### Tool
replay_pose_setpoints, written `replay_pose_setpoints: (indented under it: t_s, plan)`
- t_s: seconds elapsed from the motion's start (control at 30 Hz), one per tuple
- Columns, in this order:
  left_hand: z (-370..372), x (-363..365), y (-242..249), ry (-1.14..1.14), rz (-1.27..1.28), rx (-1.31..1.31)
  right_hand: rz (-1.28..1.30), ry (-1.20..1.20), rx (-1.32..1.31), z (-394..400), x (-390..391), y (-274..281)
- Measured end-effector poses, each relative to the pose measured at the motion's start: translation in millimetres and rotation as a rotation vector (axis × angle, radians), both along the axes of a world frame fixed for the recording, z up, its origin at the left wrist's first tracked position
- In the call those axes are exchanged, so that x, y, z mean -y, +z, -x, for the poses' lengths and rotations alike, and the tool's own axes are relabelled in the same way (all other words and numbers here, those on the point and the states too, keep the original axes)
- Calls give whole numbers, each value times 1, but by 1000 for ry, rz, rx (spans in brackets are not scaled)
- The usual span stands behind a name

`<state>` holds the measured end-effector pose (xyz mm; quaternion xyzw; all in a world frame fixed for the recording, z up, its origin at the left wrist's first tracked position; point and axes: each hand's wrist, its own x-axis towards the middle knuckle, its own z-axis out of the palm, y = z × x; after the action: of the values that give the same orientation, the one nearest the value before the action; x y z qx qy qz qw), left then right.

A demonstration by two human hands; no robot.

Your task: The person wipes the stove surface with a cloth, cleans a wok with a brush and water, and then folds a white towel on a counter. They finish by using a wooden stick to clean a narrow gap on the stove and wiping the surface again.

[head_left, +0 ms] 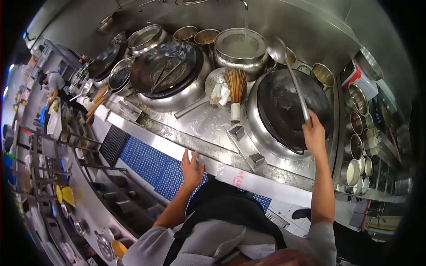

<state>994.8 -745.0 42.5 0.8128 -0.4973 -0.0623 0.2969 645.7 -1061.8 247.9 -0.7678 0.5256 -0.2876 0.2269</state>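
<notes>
Head view, looking down on a wok range. The right hand (pixel 314 135) has its grip closed round the long handle of a ladle (pixel 290 73), whose bowl reaches up toward a water-filled pot (pixel 240 48) under a running tap stream. The handle crosses over the dark right wok (pixel 290 108). The left hand (pixel 191 167) rests flat, fingers spread and holding nothing, on the front edge of the steel desk (pixel 208 119). A bamboo brush (pixel 235 91) stands between the right wok and the left wok (pixel 166 68). Judged from this pose, dipping goes best with the ladle kept level and the left hand braced as it is. Red writing (pixel 238 177) shows on the range front, too small to read.
</notes>
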Motion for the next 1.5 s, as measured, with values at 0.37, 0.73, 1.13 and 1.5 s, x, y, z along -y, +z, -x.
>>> replay_pose_setpoints:
  t_s: [0.37, 0.73, 1.13, 1.5]
  plan:
    - [-83, 42, 13, -49, 166, -68, 538, -19, -295, -178, 250, 59]
    - [-129, -27, -15, 101, 52, 87, 181, -128, -263, 81, -4, -30]
    - [81, 39, 43, -166, 94, 141, 177, -53, -345, 208, -36, -123]
    - [204, 58, 81, -294, 61, 27, -405, 421, 320, 157, -213, -114]
